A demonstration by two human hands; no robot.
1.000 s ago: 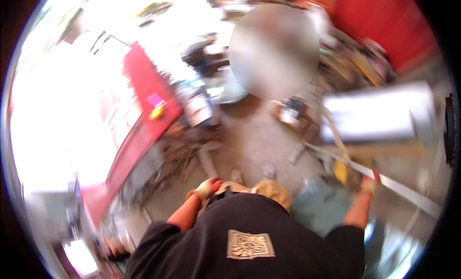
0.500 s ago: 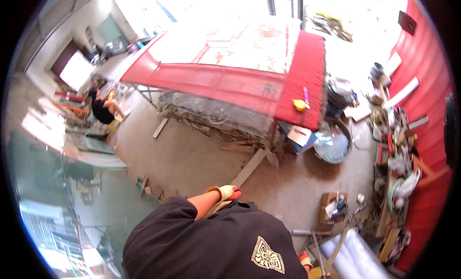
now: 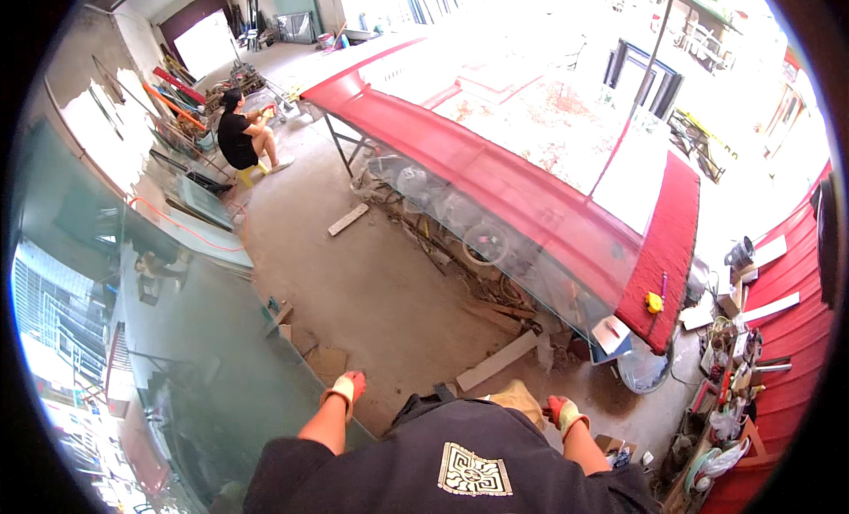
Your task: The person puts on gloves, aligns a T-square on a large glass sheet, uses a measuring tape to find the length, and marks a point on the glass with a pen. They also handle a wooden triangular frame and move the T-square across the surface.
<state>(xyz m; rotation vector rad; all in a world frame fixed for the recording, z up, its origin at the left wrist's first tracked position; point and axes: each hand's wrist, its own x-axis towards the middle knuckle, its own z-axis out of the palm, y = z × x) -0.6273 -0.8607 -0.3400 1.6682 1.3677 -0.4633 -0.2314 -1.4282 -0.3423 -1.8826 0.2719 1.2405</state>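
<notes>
My left hand [image 3: 348, 388], in a cream and red work glove, is out at my left side, close to the edge of a large glass sheet [image 3: 221, 381]. Its fingers look curled together, with nothing visible in them. On the other side of my body, my right hand [image 3: 564, 414] wears a matching glove. Its red fingers are bent inward, and no object shows in them. Beside that hand lies a tan patch [image 3: 517, 401] whose kind I cannot make out. Both hands are apart from the big table [image 3: 531, 213] with its red covering.
A yellow tape measure [image 3: 653, 303] lies on the table's red end strip. Boards [image 3: 497, 361] and scraps lie on the floor by the table. A person [image 3: 237, 134] sits on a yellow stool at the far left. Cluttered shelving [image 3: 721, 390] lines the red wall.
The view has swung left, so the table appears farther right. My left hand has moved from before my body to its left side. My right hand has risen into fuller view.
</notes>
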